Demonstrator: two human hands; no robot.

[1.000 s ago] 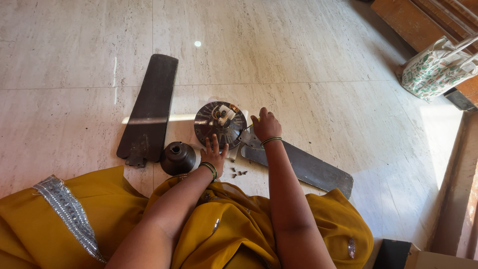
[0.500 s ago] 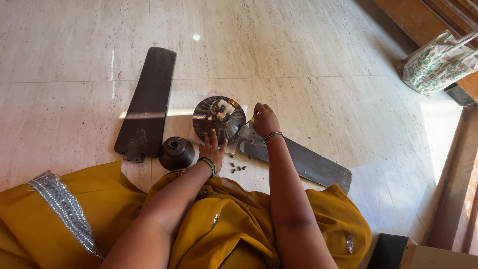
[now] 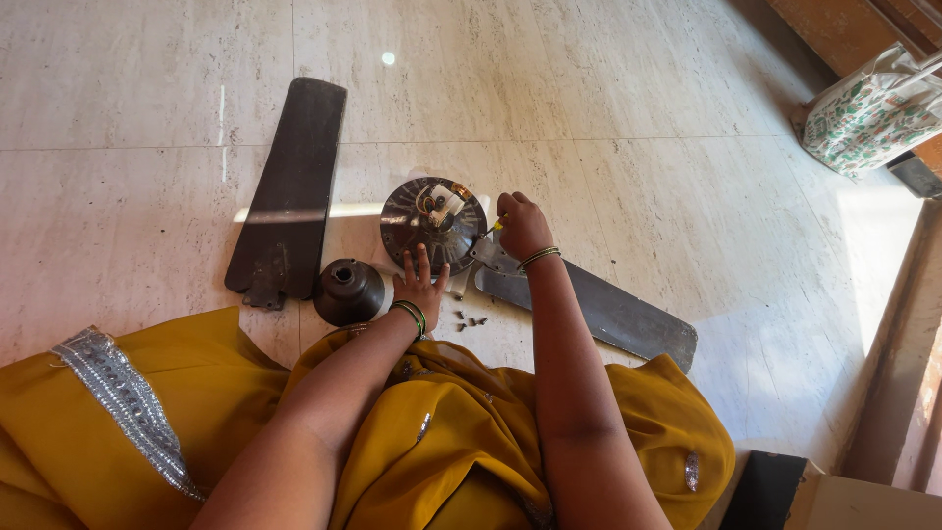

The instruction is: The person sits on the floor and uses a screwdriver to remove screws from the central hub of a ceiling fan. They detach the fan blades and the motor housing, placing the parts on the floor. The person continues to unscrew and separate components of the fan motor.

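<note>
Head view looks down on a round dark metal ceiling-fan motor housing [image 3: 433, 225] lying flat on the pale marble floor [image 3: 608, 108], with a small white block and wires at its centre. The left hand [image 3: 419, 288] rests flat at the housing's near edge, fingers spread and touching the rim, gripping nothing. The right hand [image 3: 523, 226] is just right of the housing, fingers curled around a thin tool with a yellow handle [image 3: 497, 227] whose tip points toward the housing's right edge. Beneath that hand, a long dark brown fan blade [image 3: 601, 309] runs away to the right from the housing, its grey metal bracket touching the rim. A second dark brown fan blade [image 3: 288, 191] lies well left of the housing. A dark domed metal cover [image 3: 348, 291] sits just left of the left hand, and small dark screws [image 3: 468, 321] lie loose on the floor near the housing's near side.
</note>
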